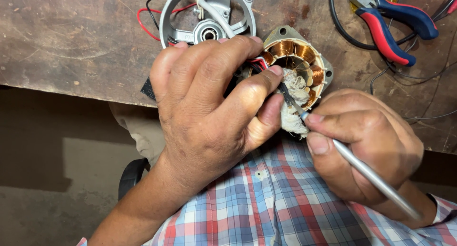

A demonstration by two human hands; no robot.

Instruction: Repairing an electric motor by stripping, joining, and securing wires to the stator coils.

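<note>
The motor stator [297,67], a round metal frame ringed inside with copper windings, sits at the near edge of the worktop [71,41], just past the fingertips of both hands. A wad of dirty white cloth [294,103] fills its bore and hangs down over its near rim, lying between the two grips. The left hand [214,108] has its grip closed on the stator and cloth: the thumb presses the cloth from below while the forefinger lies over the windings, and the other fingers curl over the stator's far-left rim. The right hand [366,146] has a narrow grip pinched around a slim metal tool [366,172], thumb and forefinger clamped near its front end; the dark tip runs up and left from that grip into the cloth, and the shaft trails back down past the wrist. Beyond the left knuckles lies a grey motor end cover [209,17] with red and black wires [145,24]. Well off from the right grip, at the worktop's far corner, lie red-and-blue handled pliers [395,22]
</note>
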